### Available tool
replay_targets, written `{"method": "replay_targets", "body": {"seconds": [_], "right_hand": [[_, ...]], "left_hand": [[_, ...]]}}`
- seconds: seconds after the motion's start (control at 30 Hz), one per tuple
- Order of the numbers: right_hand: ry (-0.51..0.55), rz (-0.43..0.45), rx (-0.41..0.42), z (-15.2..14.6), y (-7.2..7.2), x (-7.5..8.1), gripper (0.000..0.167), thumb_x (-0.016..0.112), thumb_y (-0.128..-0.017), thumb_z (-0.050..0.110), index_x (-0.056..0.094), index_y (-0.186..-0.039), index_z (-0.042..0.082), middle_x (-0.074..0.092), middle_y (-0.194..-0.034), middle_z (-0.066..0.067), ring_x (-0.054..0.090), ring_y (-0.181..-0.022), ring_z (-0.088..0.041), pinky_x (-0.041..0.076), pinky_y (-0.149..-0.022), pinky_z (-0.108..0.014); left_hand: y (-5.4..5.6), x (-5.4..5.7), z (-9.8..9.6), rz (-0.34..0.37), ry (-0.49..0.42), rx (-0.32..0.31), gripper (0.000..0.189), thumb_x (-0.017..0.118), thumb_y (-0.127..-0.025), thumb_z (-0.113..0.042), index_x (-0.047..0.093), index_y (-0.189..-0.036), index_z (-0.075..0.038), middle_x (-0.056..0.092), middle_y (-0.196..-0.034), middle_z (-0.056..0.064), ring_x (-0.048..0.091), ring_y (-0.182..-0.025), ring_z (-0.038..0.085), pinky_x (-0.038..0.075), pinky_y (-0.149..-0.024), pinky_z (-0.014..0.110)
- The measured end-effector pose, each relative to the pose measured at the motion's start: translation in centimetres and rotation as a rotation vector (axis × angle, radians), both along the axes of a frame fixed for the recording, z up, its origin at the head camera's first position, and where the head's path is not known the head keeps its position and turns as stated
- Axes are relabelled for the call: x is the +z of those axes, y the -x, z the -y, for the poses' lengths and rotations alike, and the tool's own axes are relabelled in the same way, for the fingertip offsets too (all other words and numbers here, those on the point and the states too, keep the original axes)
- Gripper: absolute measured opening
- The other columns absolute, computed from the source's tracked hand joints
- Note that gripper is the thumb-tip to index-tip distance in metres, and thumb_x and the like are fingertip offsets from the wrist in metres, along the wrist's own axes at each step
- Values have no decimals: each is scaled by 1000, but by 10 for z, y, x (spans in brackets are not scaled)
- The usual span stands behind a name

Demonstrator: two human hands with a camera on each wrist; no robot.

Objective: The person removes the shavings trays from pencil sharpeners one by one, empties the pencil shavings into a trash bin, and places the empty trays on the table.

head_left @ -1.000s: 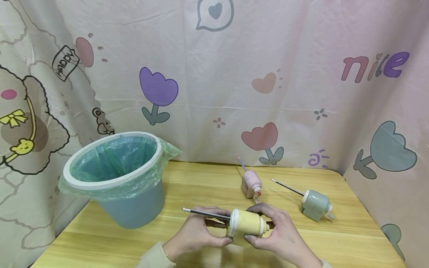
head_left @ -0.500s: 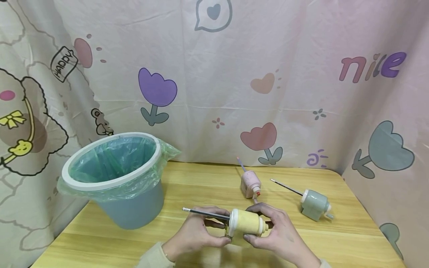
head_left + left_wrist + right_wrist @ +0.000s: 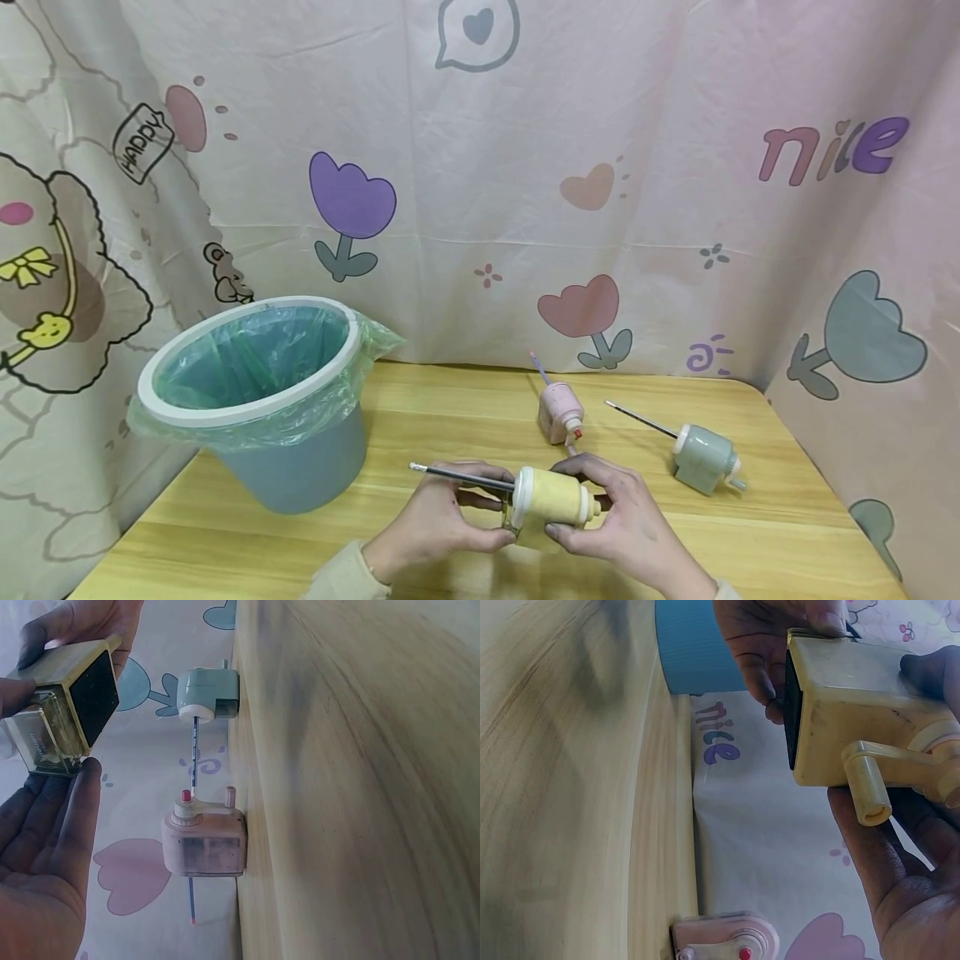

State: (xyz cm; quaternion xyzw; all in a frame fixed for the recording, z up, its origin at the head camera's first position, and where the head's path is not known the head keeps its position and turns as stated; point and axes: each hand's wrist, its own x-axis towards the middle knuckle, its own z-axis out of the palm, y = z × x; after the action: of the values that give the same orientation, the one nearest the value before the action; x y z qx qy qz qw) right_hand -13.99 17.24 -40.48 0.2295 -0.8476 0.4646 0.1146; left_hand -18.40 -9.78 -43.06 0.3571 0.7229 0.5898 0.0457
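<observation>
A yellow hand-crank pencil sharpener [image 3: 553,497] is held above the table, with a dark pencil [image 3: 465,477] sticking out of its white front toward the left. My right hand [image 3: 633,525] grips the sharpener's body near the crank end; the crank handle [image 3: 870,791] shows in the right wrist view. On the opposite end, my left hand [image 3: 431,525] pinches the clear shavings drawer [image 3: 49,739] between thumb and fingers. That drawer stands partly out of the body. A black pad [image 3: 94,697] covers the sharpener's base. Fingertips on both hands look dark with smudges.
At the left stands a blue bin [image 3: 300,467] lined with a green plastic bag [image 3: 255,358]. Behind the hands, a pink sharpener [image 3: 561,410] and a grey-green sharpener [image 3: 705,458] sit on the wooden table [image 3: 442,408], each with a pencil in it. A printed curtain [image 3: 465,167] hangs behind.
Slightly more of the clear drawer shows at the left of the yellow sharpener, and my left fingers have shifted a touch leftward. My right hand keeps its grip, almost still.
</observation>
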Motion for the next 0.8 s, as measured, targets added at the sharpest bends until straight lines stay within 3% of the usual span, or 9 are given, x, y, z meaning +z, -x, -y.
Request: {"method": "replay_targets", "body": {"seconds": [0.8], "right_hand": [[-8, -14, -4, -2, 0, 0, 46, 97, -77, 26, 71, -114, 34, 74, -106, 13, 66, -85, -4, 63, -67, -25]], "left_hand": [[2, 4, 4, -33, 17, 0, 43, 93, -82, -13, 77, -122, -15, 80, -117, 5, 76, -105, 9, 66, -93, 33]]}}
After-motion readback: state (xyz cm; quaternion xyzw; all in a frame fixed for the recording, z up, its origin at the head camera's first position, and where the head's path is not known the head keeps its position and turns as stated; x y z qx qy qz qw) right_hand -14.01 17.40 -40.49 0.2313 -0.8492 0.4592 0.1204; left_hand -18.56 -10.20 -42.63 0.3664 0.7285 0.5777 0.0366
